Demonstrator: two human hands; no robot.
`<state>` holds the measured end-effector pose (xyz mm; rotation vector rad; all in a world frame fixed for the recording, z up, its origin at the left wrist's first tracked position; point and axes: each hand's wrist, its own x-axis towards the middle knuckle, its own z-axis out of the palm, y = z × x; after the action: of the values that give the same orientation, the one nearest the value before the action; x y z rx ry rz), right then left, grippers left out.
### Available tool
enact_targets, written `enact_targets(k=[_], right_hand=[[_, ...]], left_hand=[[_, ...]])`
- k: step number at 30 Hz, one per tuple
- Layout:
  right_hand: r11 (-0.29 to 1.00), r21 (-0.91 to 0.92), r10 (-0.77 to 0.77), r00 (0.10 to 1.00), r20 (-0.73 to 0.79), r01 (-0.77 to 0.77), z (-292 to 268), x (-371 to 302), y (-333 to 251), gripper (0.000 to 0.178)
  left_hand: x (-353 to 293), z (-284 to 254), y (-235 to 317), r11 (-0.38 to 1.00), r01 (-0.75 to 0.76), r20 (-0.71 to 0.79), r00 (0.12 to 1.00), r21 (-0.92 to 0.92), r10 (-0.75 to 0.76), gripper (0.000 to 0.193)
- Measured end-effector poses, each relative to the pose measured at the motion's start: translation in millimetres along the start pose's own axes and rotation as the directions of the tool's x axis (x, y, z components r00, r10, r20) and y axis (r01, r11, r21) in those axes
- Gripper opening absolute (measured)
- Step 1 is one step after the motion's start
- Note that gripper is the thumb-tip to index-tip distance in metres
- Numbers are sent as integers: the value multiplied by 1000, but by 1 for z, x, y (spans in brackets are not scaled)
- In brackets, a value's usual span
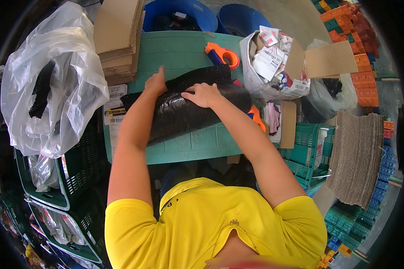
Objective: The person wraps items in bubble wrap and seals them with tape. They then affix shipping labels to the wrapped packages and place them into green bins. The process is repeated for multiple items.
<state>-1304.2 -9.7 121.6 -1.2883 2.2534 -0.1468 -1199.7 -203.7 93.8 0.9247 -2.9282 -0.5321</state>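
Observation:
A bundle wrapped in glossy black plastic (pixel 188 114) lies across the green table (pixel 197 148), with a textured black flap (pixel 202 76) along its far side. My right hand (pixel 204 95) rests on top of it, fingers spread. At its far left edge is my left hand (pixel 156 84), with one finger stretched away from me and the other fingers mostly hidden. An orange and blue tape dispenser (pixel 224 56) lies beyond the bundle. A second orange dispenser (pixel 256 117) shows partly at its right end. A yellow utility knife (pixel 116 112) lies left of my left forearm, on white labels (pixel 114 96).
Stacked cardboard (pixel 116 36) and a large clear plastic bag (pixel 54 89) stand at left, above green crates (pixel 83 175). At right are a white sack of packets (pixel 274 58), a green crate (pixel 300 143) and corrugated sheets (pixel 357 157). Blue tubs (pixel 242 20) stand behind.

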Motion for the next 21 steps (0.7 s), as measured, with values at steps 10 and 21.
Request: enact_targets(k=[10, 21], right_hand=[[997, -40, 37, 881, -471, -63, -18, 35, 56, 36], [480, 785, -27, 901, -434, 392, -91, -10, 33, 34]], left_hand=[[-187, -5, 48, 930, -362, -50, 932, -54, 360, 108], [-267, 61, 61, 914, -397, -279, 890, -82, 361, 76]])
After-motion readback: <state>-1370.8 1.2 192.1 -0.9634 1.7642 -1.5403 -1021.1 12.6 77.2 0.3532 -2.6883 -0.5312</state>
